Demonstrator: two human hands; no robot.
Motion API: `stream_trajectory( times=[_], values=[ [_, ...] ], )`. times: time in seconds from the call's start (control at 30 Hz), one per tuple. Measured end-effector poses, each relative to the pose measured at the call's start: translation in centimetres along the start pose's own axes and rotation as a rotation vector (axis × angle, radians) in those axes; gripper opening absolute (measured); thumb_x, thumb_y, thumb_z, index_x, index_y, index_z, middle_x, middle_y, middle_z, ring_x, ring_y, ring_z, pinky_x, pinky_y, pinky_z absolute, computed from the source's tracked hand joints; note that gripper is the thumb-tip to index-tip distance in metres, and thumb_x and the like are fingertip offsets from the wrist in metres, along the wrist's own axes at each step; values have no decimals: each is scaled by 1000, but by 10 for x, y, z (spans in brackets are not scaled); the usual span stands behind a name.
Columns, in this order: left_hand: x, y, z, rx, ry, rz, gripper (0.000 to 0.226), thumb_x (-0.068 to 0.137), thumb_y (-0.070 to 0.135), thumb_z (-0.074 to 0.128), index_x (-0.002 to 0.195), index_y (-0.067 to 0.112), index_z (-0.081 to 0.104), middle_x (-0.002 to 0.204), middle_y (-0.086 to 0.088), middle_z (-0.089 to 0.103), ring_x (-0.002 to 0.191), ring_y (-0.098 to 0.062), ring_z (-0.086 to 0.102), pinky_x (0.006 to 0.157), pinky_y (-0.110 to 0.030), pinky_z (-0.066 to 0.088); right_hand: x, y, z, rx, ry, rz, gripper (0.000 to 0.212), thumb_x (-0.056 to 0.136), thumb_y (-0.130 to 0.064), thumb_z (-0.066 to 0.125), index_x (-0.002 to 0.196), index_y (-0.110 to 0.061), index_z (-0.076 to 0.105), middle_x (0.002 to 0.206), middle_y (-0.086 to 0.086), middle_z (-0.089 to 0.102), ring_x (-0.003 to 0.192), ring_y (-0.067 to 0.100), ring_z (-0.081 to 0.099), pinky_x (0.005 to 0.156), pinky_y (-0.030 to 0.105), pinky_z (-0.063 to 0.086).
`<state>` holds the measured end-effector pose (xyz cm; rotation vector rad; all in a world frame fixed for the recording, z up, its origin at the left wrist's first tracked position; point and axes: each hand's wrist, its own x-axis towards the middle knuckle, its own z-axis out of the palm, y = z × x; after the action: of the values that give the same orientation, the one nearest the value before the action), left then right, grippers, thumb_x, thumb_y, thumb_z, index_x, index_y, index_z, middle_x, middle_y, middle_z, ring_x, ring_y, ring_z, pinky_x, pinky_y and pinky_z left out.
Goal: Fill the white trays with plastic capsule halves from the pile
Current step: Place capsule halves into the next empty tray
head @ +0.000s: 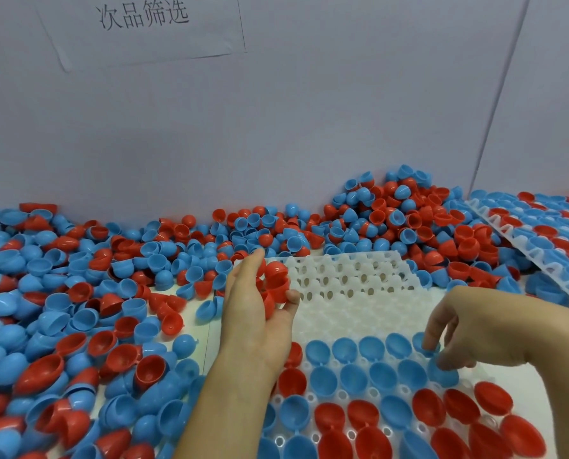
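The left hand [256, 306] cups a small clutch of red plastic capsule halves [274, 283] above the far, unfilled part of the white moulded plastic tray [352, 283]. The right hand [468, 329] pinches a blue plastic capsule half [425, 346] at its rim, setting it into a tray socket. The loose pile of red and blue halves [77, 309] lies left of and beyond both hands. These thin shells look light, stiff and smooth, so they likely slip; a rim pinch suits them best.

Left hand [256, 303] grips red halves [276, 286]; right hand [468, 326] pinches blue half [425, 344] over tray [352, 293].
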<state>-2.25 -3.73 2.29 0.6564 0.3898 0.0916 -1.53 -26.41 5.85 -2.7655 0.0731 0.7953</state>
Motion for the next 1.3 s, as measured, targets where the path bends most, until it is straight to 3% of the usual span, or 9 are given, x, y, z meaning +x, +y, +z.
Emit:
stream_trajectory(
  times=[0.33,0.73,0.93,1.0,1.1,1.2,1.3],
  values=[
    [1,0,0,-10,28,1,33,91,25,72,121,17,63,101,-8,63,77,-15,56,46,-22,46,8,-4,4,24,36,25,13,82,-17,79,91,-26,78,90,-11,74,79,7,68,64,16,53],
    [-1,2,0,-42,-9,-16,20,91,22,71,108,15,64,79,-7,67,65,-13,61,49,-24,46,4,-7,6,-8,60,27,14,82,-17,80,88,-29,77,88,-12,72,81,5,66,61,15,50],
    [-3,3,1,-21,-30,-11,30,91,24,72,116,9,65,92,-13,68,75,-19,65,51,-25,52,-2,-4,3,18,98,-7,13,88,-24,74,93,-35,68,87,-15,64,80,3,64,63,14,49],
    [-2,3,1,27,-42,8,34,92,25,71,121,8,63,97,-17,68,73,-21,68,51,-26,53,-4,-7,3,8,252,-106,14,91,-30,70,89,-39,60,89,-15,58,82,3,60,69,17,49],
    [-1,0,0,94,-79,39,34,93,27,69,121,8,63,102,-18,69,69,-20,71,54,-28,56,-2,-32,8,212,533,-402,8,93,-33,64,93,-41,61,77,-12,65,69,3,63,60,17,49],
    [2,-5,-1,184,-135,86,28,94,29,67,114,10,64,94,-11,69,78,-18,69,62,-29,56,-7,-71,22,477,649,-688,9,93,-31,64,88,-36,70,71,-14,70,65,2,63,57,14,49],
    [2,-9,0,225,-184,122,17,94,27,66,105,14,66,83,-2,72,76,-13,72,62,-28,57,-9,-95,36,536,683,-807,13,91,-30,65,85,-29,76,70,-17,69,65,3,63,61,12,48]
  ],
)
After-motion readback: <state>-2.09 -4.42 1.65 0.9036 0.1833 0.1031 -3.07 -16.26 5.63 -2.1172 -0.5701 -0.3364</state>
